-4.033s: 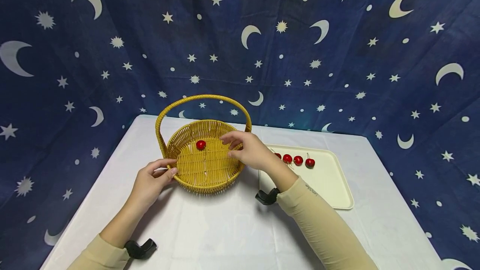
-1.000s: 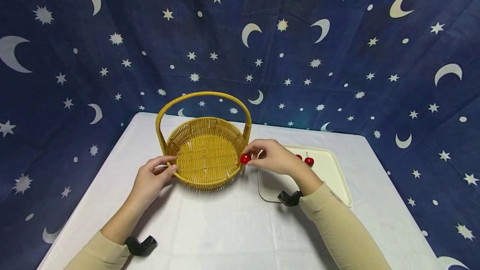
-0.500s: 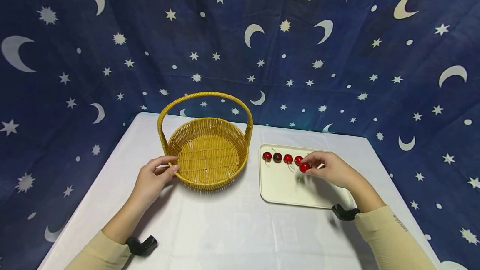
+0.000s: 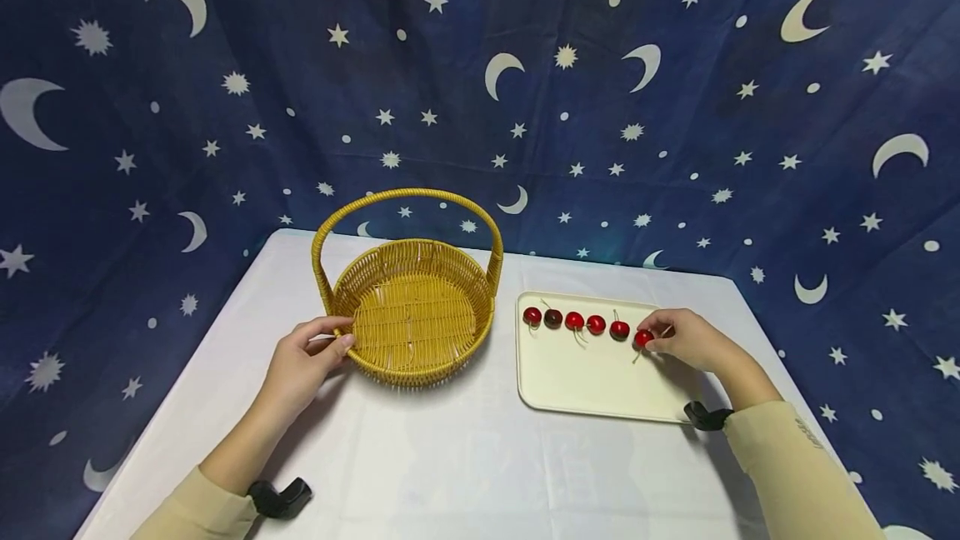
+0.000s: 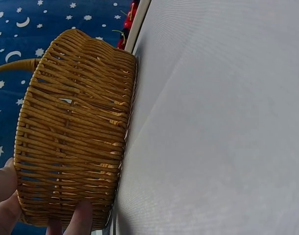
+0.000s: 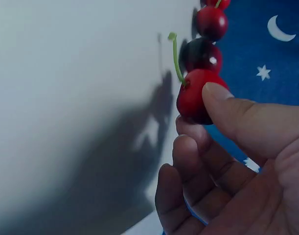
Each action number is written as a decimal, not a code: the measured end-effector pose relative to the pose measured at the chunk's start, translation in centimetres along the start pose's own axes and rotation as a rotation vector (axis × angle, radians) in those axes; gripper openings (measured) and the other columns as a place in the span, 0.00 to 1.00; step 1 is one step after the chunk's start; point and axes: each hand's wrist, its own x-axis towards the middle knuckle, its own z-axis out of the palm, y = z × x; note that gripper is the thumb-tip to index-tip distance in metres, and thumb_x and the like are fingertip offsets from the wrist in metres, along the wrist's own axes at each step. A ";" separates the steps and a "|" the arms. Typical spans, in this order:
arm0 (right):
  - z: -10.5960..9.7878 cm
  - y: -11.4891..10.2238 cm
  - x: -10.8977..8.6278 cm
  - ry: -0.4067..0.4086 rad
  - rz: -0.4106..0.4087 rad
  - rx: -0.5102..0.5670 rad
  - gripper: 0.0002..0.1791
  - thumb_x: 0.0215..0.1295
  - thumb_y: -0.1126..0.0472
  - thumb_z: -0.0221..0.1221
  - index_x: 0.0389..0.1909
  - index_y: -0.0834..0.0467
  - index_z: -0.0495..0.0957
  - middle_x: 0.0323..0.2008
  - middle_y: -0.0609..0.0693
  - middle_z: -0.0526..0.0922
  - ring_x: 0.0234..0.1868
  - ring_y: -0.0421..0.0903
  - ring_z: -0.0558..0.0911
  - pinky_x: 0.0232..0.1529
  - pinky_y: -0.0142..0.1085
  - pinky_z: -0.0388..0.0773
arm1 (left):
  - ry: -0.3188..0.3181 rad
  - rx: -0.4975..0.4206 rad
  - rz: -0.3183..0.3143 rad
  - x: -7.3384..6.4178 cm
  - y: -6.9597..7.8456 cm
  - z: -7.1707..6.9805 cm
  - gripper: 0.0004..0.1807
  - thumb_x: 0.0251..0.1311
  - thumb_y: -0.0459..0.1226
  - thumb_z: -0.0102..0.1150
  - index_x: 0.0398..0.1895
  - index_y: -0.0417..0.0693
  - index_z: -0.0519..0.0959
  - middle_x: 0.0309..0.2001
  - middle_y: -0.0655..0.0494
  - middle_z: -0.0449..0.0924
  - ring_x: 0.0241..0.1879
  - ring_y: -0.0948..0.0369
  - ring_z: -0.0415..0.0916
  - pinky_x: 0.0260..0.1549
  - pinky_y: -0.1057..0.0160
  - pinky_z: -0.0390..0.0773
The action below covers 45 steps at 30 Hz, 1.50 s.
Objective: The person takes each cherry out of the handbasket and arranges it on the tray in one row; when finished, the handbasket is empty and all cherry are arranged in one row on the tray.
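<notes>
At the basket's left side, my left hand grips the rim of the yellow-brown wicker basket, which has a tall arched handle and nothing inside. In the left wrist view the woven wall fills much of the picture, with fingertips against it. My right hand pinches a red cherry between thumb and fingers, low over the cream tray. Its green stem shows in the right wrist view. Several other cherries lie in a row along the tray's back part, left of the held one.
A white cloth covers the table. Behind it hangs a dark blue curtain with moons and stars. Each wrist wears a black camera mount. The tray stands to the right of the basket with a gap between them.
From inside the basket, the cherry has come out in my right hand and moved right, to the right end of the row over the tray. My left hand stays on the rim.
</notes>
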 end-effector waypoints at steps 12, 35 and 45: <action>0.0 1.1 1.5 -0.042 0.050 -0.026 0.15 0.68 0.67 0.68 0.55 0.62 0.85 0.42 0.56 0.84 0.43 0.51 0.80 0.42 0.38 0.78 | -0.005 -0.015 -0.011 0.1 -0.1 0.1 0.22 0.75 0.37 0.67 0.67 0.39 0.81 0.63 0.39 0.71 0.47 0.78 0.82 0.47 0.67 0.92; 0.6 0.5 1.1 0.001 0.082 -0.018 0.21 0.68 0.63 0.70 0.60 0.62 0.84 0.49 0.62 0.86 0.49 0.58 0.84 0.45 0.42 0.83 | -0.004 -0.023 -0.032 0.0 0.1 0.0 0.22 0.75 0.38 0.67 0.67 0.39 0.81 0.64 0.39 0.70 0.47 0.77 0.82 0.49 0.67 0.91; 0.6 0.6 1.0 0.014 0.106 0.010 0.21 0.69 0.63 0.69 0.62 0.62 0.83 0.53 0.65 0.85 0.51 0.61 0.84 0.44 0.43 0.86 | 0.000 -0.021 -0.029 0.1 0.2 0.0 0.21 0.75 0.37 0.67 0.67 0.39 0.81 0.64 0.38 0.71 0.47 0.78 0.82 0.47 0.69 0.91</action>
